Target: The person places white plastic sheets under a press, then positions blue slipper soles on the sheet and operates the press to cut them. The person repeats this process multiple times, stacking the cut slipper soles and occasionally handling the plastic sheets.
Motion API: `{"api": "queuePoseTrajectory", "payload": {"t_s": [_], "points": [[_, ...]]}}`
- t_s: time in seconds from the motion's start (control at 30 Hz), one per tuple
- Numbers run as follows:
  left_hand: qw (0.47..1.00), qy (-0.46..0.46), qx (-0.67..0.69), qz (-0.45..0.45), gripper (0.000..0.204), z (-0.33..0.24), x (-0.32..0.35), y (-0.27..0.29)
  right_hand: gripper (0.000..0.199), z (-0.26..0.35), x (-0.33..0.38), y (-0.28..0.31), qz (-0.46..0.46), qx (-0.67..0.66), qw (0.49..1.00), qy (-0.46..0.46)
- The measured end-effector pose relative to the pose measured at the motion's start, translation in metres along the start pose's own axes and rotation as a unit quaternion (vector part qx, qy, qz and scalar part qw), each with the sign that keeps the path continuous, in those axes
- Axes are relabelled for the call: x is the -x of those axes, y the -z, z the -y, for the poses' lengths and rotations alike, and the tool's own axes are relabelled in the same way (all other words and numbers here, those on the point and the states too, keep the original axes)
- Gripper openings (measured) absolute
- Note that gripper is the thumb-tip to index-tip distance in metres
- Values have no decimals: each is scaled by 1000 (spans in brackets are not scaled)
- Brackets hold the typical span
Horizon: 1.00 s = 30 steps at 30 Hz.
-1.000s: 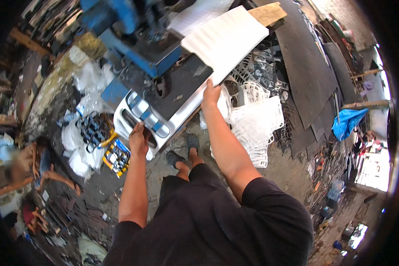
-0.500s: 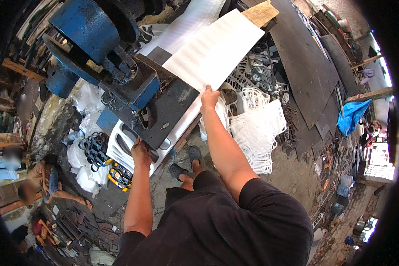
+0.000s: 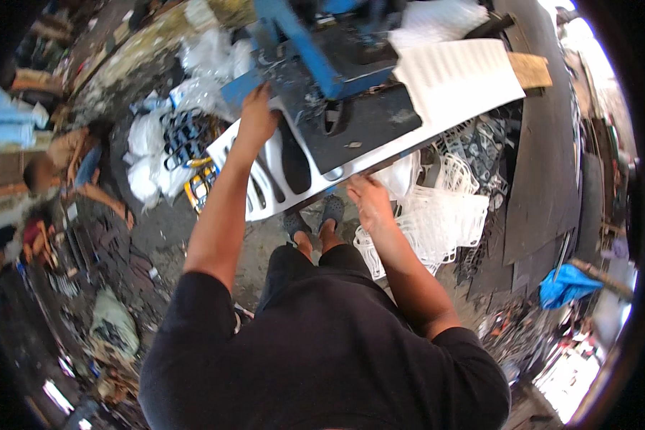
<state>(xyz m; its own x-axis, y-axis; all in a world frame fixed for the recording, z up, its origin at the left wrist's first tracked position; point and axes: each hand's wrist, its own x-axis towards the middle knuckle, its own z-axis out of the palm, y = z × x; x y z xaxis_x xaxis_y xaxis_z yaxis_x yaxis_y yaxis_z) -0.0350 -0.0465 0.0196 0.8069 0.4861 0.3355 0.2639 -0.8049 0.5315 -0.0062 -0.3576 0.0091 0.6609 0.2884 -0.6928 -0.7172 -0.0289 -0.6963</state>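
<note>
A white slotted sheet (image 3: 473, 72) runs beneath the black plate (image 3: 365, 136) of a blue press (image 3: 312, 50). Its left end has long cut-out openings, with dark surface showing through one of them. At the far edge of that cut end, my left hand (image 3: 256, 122) is closed on the sheet, fingers bent and slightly blurred. My right hand (image 3: 371, 201) is at the near edge, just right of the cut end, with its fingers apart and nothing held in them. Whether its fingertips touch the edge is unclear.
White cut-out scrap (image 3: 437, 222) lies piled on the floor at right, beside large dark sheets (image 3: 537, 179). White plastic bags (image 3: 147, 158) and yellow-black pieces (image 3: 201, 188) lie left. A seated person (image 3: 82, 165) is farther left. A wooden board (image 3: 529, 70) lies under the sheet's right end.
My right hand has left the uncut part of the sheet and come to the near edge. My left hand has moved to the far edge of the cut end. The view has turned.
</note>
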Motion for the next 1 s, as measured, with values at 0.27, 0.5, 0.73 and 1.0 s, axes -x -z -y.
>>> {"api": "queuePoseTrajectory", "payload": {"t_s": [0.27, 0.5, 0.73, 1.0], "points": [[947, -23, -69, 313, 49, 8, -39, 16, 63, -56, 1, -75, -129, 307, 898, 288], [955, -28, -55, 289, 36, 7, -40, 22, 78, -76, -13, -100, -268, 346, 865, 248], [948, -32, -55, 311, 33, 7, -45, 25, 82, -78, -18, -93, -221, 273, 904, 242], [965, -70, 113, 226, 37, 61, -45, -25, 79, -62, 2, -76, -134, 217, 934, 248]]}}
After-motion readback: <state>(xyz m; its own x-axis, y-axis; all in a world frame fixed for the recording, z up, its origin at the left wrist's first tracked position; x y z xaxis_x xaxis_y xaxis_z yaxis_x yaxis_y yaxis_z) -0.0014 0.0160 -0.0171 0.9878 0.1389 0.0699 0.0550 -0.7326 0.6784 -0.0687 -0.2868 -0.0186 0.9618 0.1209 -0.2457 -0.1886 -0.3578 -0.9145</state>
